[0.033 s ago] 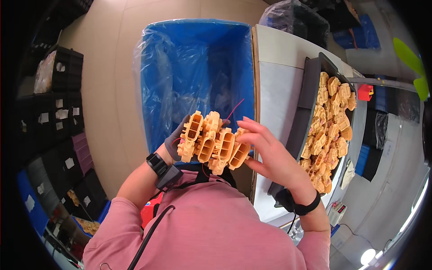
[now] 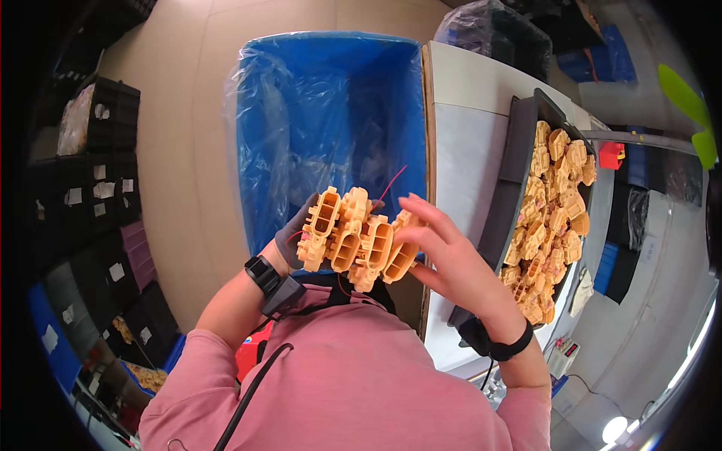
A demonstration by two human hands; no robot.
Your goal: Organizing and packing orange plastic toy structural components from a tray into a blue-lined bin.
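A bundle of yellow-orange plastic connector housings [image 2: 346,251], several of them with open slotted faces, is held up in front of my body. Thin red string sticks out of it at the upper right and shows at its left. My left hand [image 2: 288,234], in a dark grey glove, supports the bundle from the left and beneath; most of its fingers are hidden behind the parts. At the bundle's right end, my bare right hand [image 2: 444,252] has its fingers curled over the rightmost connector housing [image 2: 401,260], with the thumb below.
Beyond the bundle stands a blue bin [image 2: 331,90] lined with clear plastic. On the white table [image 2: 462,150] to the right, a dark grey tray [image 2: 502,195] holds many similar housings [image 2: 553,218]. Black crates [image 2: 113,180] are stacked along the left.
My right hand's fingers have bent slightly closer onto the rightmost housing. The bundle and my left hand stay almost in place.
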